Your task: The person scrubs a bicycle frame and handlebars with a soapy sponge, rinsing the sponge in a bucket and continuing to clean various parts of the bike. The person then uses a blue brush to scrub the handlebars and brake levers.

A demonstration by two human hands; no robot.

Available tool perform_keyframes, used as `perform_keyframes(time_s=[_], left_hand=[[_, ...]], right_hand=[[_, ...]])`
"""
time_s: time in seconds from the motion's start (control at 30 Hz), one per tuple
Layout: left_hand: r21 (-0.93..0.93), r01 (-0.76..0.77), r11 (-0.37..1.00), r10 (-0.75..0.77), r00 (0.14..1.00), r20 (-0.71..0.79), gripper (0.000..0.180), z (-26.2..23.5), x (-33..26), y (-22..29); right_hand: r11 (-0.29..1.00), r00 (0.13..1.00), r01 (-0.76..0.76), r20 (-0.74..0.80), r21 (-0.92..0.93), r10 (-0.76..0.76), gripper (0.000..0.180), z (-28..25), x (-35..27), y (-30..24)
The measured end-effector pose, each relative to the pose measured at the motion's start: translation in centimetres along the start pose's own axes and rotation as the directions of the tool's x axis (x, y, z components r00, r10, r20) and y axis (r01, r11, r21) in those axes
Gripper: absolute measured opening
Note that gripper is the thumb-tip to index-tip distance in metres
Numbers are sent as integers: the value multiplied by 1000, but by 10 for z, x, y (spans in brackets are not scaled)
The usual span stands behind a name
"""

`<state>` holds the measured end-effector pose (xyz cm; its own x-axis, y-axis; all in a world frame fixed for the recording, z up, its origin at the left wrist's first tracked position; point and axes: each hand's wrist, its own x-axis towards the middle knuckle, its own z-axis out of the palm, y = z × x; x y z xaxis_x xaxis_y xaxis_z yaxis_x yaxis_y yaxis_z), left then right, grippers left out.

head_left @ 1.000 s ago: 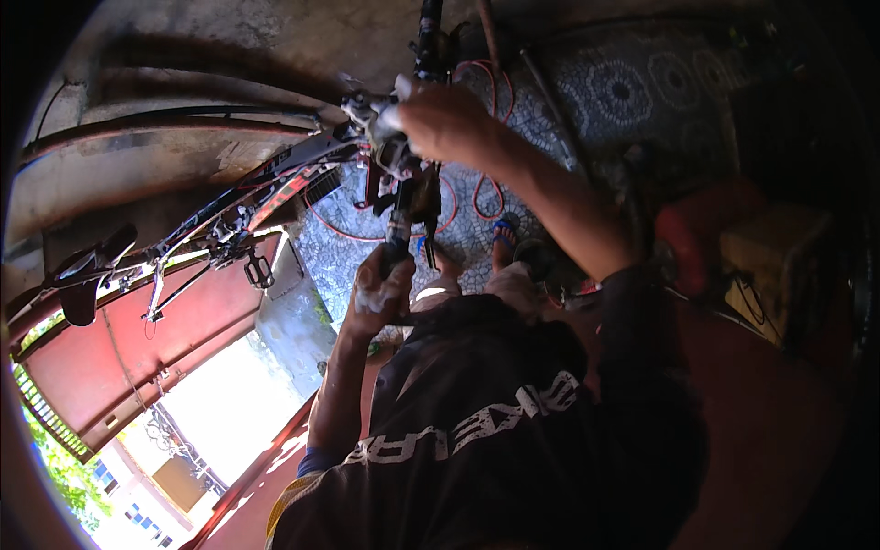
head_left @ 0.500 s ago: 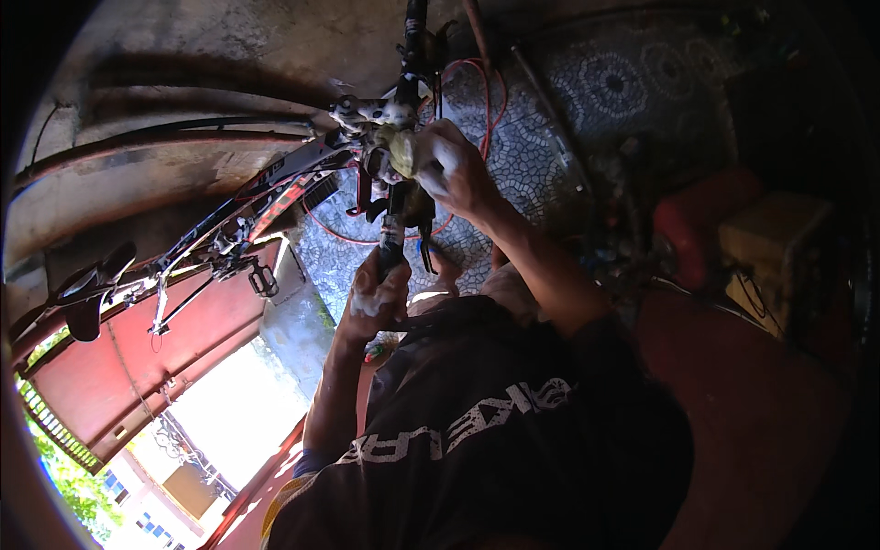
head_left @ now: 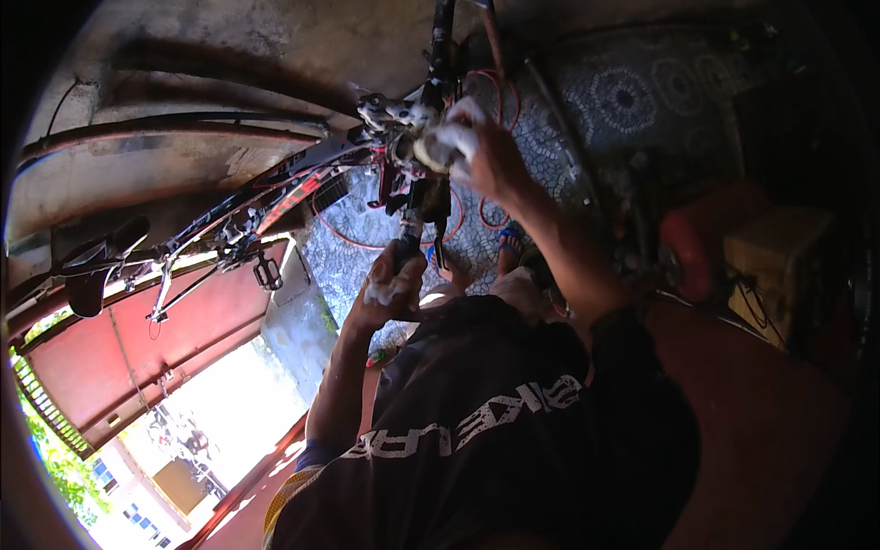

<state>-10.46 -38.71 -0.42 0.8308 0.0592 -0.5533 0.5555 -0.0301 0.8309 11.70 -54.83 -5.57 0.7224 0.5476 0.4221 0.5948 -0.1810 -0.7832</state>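
Note:
A bicycle frame [head_left: 275, 183] stretches leftward, and its dark handlebar [head_left: 443, 46] runs up and down the view. White suds coat the stem [head_left: 394, 112] and the middle of the bar. My left hand [head_left: 392, 284], foamy on its back, is wrapped round the near handlebar grip [head_left: 403, 249]. With my right hand [head_left: 486, 151], also covered in foam, I press a pale yellowish sponge [head_left: 431, 152] against the bar beside the stem. Its fingers are closed round the sponge and slightly blurred. Below the sponge, a brake lever [head_left: 440, 255] hangs off the bar.
The bicycle's saddle [head_left: 90, 289] and pedal [head_left: 268, 273] are at the left, near a rough wall [head_left: 229, 55]. A red hose [head_left: 344, 240] loops over the patterned tile floor [head_left: 623, 96]. A wooden box [head_left: 779, 252] and a red rounded object [head_left: 701, 238] stand at the right.
The handlebar and both hands sit a little further right in the view. My right hand and the sponge have shifted slightly along the bar area; my left hand keeps its hold on the grip.

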Motion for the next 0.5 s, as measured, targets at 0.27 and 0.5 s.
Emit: perform_keyframes(time_s=[0.27, 0.5], left_hand=[[732, -319, 602, 661, 714, -232, 79, -38, 60, 48], [309, -600, 738, 639, 769, -33, 55, -40, 151, 24]], right_hand=[[988, 983, -118, -130, 100, 131, 39, 17, -15, 22], [997, 997, 67, -27, 49, -66, 38, 14, -22, -1]])
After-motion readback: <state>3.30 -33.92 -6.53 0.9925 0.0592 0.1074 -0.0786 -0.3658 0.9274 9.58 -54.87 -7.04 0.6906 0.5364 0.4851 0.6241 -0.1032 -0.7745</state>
